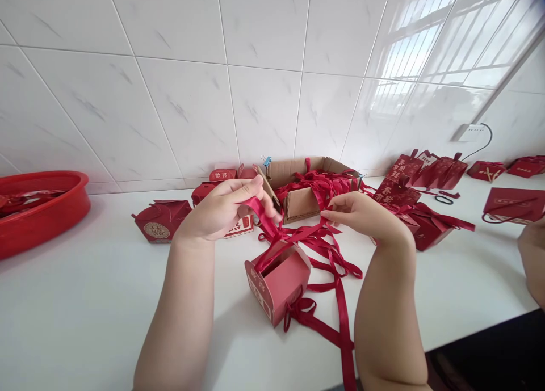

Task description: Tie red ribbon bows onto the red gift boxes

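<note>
A small red gift box (289, 280) stands on the white table in front of me, with a slot along its top. Red ribbon (272, 257) rises from that slot. Above the box, my left hand (227, 206) is closed on the ribbon, which runs over its fingers. To the right, my right hand (355, 212) pinches another stretch of ribbon between thumb and fingertips. More loose ribbon (327, 249) lies tangled behind and beside the box, and one length trails down to the table's front edge. A looped bow (302, 311) lies against the box's lower right side.
Behind, a cardboard carton (298, 205) holds a heap of red ribbon. A red plastic basin (42, 215) stands at far left. Another red box (164, 221) sits left of my hand, and several red boxes (438, 172) are at right. Another person's hand (532, 260) shows at the right edge.
</note>
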Demonstrator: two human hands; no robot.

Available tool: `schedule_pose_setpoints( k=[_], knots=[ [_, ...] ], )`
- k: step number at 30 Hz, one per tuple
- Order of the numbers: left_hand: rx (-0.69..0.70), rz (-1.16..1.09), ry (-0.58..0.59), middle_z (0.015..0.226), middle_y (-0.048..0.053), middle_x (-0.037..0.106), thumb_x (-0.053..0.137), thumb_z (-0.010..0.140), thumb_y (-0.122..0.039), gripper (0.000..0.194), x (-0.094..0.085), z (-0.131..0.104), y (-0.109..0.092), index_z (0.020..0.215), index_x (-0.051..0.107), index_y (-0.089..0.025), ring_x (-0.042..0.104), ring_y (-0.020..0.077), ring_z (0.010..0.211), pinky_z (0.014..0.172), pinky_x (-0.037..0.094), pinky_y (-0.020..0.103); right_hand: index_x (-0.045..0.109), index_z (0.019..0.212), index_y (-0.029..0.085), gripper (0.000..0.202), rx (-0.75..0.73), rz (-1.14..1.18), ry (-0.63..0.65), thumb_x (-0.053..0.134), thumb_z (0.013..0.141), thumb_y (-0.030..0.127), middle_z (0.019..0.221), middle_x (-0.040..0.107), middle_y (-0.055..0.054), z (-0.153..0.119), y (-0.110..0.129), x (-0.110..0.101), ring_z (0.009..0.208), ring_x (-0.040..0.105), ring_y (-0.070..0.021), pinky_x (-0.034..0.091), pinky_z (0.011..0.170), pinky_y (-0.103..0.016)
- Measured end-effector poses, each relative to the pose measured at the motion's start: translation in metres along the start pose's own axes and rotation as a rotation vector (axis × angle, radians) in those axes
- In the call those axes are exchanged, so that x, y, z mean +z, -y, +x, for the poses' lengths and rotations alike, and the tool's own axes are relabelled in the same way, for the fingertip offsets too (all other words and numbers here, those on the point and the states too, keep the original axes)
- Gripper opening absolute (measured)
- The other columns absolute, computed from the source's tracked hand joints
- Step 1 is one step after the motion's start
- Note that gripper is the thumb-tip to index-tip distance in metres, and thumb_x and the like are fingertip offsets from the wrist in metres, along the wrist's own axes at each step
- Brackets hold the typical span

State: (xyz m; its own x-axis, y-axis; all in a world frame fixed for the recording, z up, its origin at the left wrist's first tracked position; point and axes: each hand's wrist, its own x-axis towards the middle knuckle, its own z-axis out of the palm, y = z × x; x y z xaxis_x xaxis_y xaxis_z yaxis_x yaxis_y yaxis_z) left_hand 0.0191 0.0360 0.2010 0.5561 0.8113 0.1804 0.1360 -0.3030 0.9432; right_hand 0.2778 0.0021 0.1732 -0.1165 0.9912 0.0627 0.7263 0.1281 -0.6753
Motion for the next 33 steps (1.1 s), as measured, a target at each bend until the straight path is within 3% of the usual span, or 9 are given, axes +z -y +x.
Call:
schedule_pose_setpoints(
  k=[3, 5, 9, 12, 17, 19, 23, 27, 33],
  knots=[
    [-0.085, -0.036, 0.112, 0.049, -0.003, 0.038, 0.047, 0.087, -0.048, 0.044, -0.004, -0.004, 0.001, 0.055, 0.039, -0.019, 0.045, 0.01, 0.045, 0.066, 0.053, 0.035, 0.048, 0.058, 0.019, 0.035, 0.069, -0.017, 0.079, 0.06, 0.075, 0.048, 0.059, 0.05, 0.001, 0.009, -0.011, 0.0, 0.055, 0.045, -0.0118, 0.032, 0.05, -0.026],
    [-0.126, 0.047, 0.132, 0.049, -0.005, 0.033, 0.05, 0.086, -0.047, 0.044, -0.01, -0.01, 0.001, 0.054, 0.037, -0.02, 0.037, 0.0079, 0.043, 0.064, 0.052, 0.033, 0.052, 0.058, 0.019, 0.031, 0.099, -0.028, 0.169, 0.06, 0.074, 0.044, 0.062, 0.058, -0.001, 0.014, -0.018, 0.0, 0.06, 0.052, -0.0141, 0.037, 0.054, -0.027],
    [-0.199, 0.265, 0.052, 0.049, -0.004, 0.034, 0.047, 0.087, -0.05, 0.043, -0.021, -0.026, -0.002, 0.057, 0.038, -0.02, 0.04, 0.0105, 0.048, 0.06, 0.048, 0.03, 0.06, 0.06, 0.018, 0.022, 0.144, -0.019, 0.346, 0.062, 0.072, 0.036, 0.069, 0.066, -0.004, 0.022, -0.028, 0.001, 0.073, 0.062, -0.0181, 0.045, 0.068, -0.028],
    [-0.262, 0.388, -0.022, 0.053, -0.004, 0.034, 0.046, 0.085, -0.055, 0.042, -0.023, -0.031, -0.001, 0.062, 0.037, -0.02, 0.041, 0.011, 0.05, 0.053, 0.042, 0.026, 0.06, 0.057, 0.018, 0.02, 0.165, 0.006, 0.405, 0.065, 0.068, 0.033, 0.068, 0.068, -0.005, 0.025, -0.029, 0.003, 0.077, 0.065, -0.0204, 0.048, 0.073, -0.029],
    [-0.348, 0.716, -0.059, 0.064, -0.001, 0.046, 0.044, 0.078, -0.066, 0.046, -0.011, -0.026, 0.017, 0.071, 0.04, -0.021, 0.043, 0.0129, 0.054, 0.048, 0.031, 0.025, 0.059, 0.056, 0.019, 0.023, 0.139, -0.031, 0.394, 0.067, 0.066, 0.037, 0.067, 0.067, -0.004, 0.026, -0.022, 0.008, 0.075, 0.064, -0.0203, 0.048, 0.071, -0.03],
    [-0.39, 0.853, -0.001, 0.069, 0.001, 0.052, 0.049, 0.073, -0.066, 0.045, -0.005, -0.028, 0.024, 0.074, 0.044, -0.021, 0.047, 0.0155, 0.057, 0.047, 0.03, 0.025, 0.059, 0.057, 0.018, 0.024, 0.117, -0.044, 0.39, 0.067, 0.066, 0.039, 0.069, 0.068, -0.005, 0.026, -0.019, 0.01, 0.074, 0.063, -0.0203, 0.048, 0.07, -0.03],
    [-0.398, 1.049, 0.228, 0.068, 0.004, 0.055, 0.053, 0.07, -0.045, 0.025, 0.007, -0.034, 0.028, 0.068, 0.043, -0.022, 0.051, 0.0191, 0.059, 0.048, 0.03, 0.027, 0.059, 0.056, 0.018, 0.02, 0.109, -0.048, 0.392, 0.066, 0.066, 0.034, 0.068, 0.067, -0.005, 0.028, -0.021, 0.01, 0.074, 0.063, -0.0205, 0.047, 0.068, -0.03],
    [-0.431, 1.105, 0.309, 0.066, 0.005, 0.055, 0.053, 0.064, -0.031, 0.015, 0.016, -0.029, 0.029, 0.064, 0.042, -0.022, 0.05, 0.0205, 0.057, 0.047, 0.029, 0.029, 0.054, 0.053, 0.019, 0.02, 0.104, -0.002, 0.392, 0.063, 0.068, 0.03, 0.067, 0.067, -0.005, 0.026, -0.03, 0.006, 0.074, 0.064, -0.0201, 0.048, 0.068, -0.029],
    [-0.468, 1.036, 0.333, 0.067, 0.006, 0.056, 0.053, 0.069, -0.057, 0.038, 0.014, -0.022, 0.034, 0.061, 0.044, -0.021, 0.048, 0.0179, 0.054, 0.045, 0.027, 0.028, 0.057, 0.055, 0.019, 0.019, 0.171, -0.002, 0.33, 0.062, 0.068, 0.031, 0.068, 0.067, -0.006, 0.024, -0.042, 0.0, 0.073, 0.063, -0.0207, 0.047, 0.07, -0.032]
  ],
)
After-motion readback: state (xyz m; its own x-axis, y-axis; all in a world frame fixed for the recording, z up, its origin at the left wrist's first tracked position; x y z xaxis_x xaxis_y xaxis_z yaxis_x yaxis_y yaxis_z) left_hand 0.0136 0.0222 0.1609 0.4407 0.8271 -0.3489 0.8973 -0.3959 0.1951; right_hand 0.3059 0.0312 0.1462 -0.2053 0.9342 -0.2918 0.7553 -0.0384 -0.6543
